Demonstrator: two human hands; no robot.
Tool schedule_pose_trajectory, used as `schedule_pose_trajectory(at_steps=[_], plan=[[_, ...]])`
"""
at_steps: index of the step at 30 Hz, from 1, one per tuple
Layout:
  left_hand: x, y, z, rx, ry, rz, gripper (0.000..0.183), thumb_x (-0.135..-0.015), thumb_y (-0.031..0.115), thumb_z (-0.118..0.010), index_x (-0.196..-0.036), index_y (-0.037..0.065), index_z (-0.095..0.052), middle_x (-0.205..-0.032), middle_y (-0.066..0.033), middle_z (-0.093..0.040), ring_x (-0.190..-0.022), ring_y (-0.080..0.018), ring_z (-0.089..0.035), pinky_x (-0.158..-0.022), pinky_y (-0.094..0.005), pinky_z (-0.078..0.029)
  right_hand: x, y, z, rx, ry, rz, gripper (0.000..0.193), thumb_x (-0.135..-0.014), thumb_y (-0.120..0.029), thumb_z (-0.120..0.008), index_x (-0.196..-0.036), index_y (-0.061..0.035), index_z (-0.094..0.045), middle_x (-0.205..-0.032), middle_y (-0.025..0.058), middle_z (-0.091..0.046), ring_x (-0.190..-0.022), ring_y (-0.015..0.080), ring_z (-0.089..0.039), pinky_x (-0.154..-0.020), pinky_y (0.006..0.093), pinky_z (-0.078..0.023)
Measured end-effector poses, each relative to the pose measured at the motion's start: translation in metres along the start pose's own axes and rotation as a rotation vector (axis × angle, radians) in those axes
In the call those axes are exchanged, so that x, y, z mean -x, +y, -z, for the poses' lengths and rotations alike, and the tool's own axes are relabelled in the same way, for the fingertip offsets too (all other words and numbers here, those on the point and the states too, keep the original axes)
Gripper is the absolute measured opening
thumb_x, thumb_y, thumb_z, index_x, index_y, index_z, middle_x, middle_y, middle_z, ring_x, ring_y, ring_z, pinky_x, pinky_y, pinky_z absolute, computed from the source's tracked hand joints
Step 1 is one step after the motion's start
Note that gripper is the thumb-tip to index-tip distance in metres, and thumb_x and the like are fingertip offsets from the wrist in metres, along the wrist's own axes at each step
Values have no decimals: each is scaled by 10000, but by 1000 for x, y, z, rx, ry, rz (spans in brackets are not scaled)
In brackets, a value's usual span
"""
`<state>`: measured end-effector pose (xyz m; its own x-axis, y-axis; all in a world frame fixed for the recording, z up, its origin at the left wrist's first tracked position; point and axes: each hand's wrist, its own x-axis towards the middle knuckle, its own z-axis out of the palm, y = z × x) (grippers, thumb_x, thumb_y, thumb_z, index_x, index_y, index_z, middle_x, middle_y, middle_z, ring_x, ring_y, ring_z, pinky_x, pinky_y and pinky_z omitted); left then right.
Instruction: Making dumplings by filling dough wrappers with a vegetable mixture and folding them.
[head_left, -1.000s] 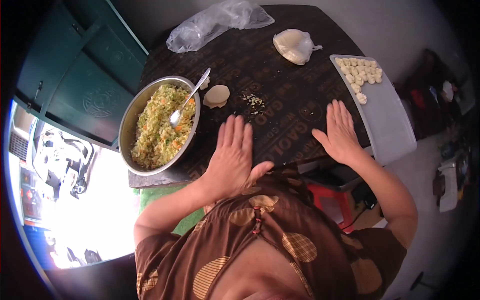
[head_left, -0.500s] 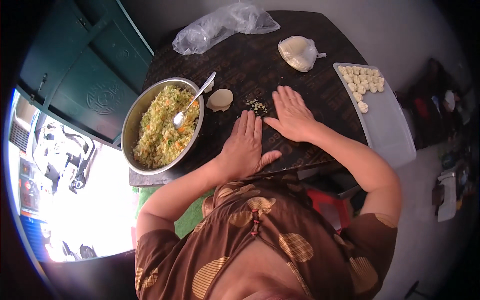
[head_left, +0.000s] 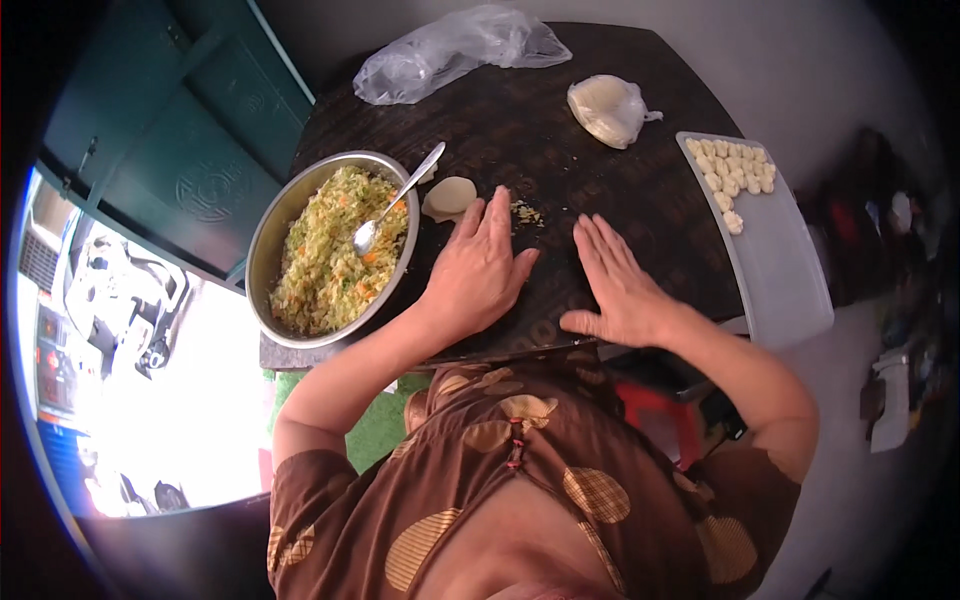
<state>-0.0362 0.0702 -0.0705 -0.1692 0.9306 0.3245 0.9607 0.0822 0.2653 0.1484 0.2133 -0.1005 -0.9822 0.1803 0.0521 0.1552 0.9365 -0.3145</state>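
Observation:
My left hand (head_left: 474, 265) is open over the dark table (head_left: 640, 90), fingers stretched forward, its tips beside a small stack of round dough wrappers (head_left: 450, 198). Just right of those fingertips lies a patch of spilled filling bits (head_left: 527, 214). My right hand (head_left: 622, 285) is open too, fingers straight and thumb apart, near the front edge with nothing in it. To the left stands a metal bowl (head_left: 262, 300) of chopped vegetable filling (head_left: 335, 250). A spoon (head_left: 408, 190) rests in it, its handle over the rim.
At the right edge a pale tray (head_left: 785, 270) holds several rows of small white dumplings (head_left: 735, 168) at its far end. A knotted plastic bag of wrappers (head_left: 608, 110) and a crumpled clear bag (head_left: 455, 55) lie toward the back. A red stool (head_left: 655, 420) shows below the table.
My right hand has drawn back toward me and slightly right, away from the crumbs. My left hand has shifted slightly forward, its fingertips now close to the wrappers.

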Motion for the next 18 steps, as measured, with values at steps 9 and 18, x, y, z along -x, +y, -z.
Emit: schedule_pose_trajectory(at_steps=[9, 18], plan=[[-14, -14, -12, 276, 432, -170, 598, -844, 83, -617, -1356, -46, -336, -1381, -318, -374, -1247, -464, -424, -1026, -450, -384, -69, -3, -25, 263, 169, 85, 932, -849, -544, -551, -1423, 105, -208, -1473, 329, -204, -1399, 464, -153, -1135, 540, -142], [-1, -12, -19, 361, 451, -457, 542, -683, -12, -667, -1195, -42, -493, -1261, -282, -485, -955, -395, -576, -828, -441, -481, -147, 24, -36, 154, 367, 34, 841, -891, -530, -509, -1445, 40, -233, -1494, 298, -211, -1416, 439, -125, -1149, 527, -63]])
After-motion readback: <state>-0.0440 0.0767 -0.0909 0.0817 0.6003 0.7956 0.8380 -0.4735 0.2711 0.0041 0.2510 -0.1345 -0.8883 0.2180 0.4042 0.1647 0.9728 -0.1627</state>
